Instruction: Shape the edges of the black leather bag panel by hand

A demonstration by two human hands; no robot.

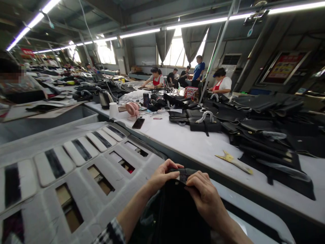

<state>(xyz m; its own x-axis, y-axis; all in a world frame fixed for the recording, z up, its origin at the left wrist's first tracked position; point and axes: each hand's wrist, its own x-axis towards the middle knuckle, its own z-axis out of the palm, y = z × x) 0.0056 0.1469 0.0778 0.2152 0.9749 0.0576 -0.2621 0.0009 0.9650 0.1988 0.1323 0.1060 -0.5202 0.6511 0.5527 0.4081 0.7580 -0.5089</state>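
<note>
Both forearms low, converging; left hand (pixel 162 176) and right hand (pixel 203 195) close together, fingers curled, pinching.

No lettering can be read anywhere in the view. The framed red and yellow poster (pixel 282 67) on the right-hand wall carries print too blurred to make out. The small red sign (pixel 27 51) hanging at the far left shows pale marks that cannot be deciphered. The patterned red and white box (pixel 191 92) on the long white counter (pixel 193 142) bears printing too small to tell.
</note>
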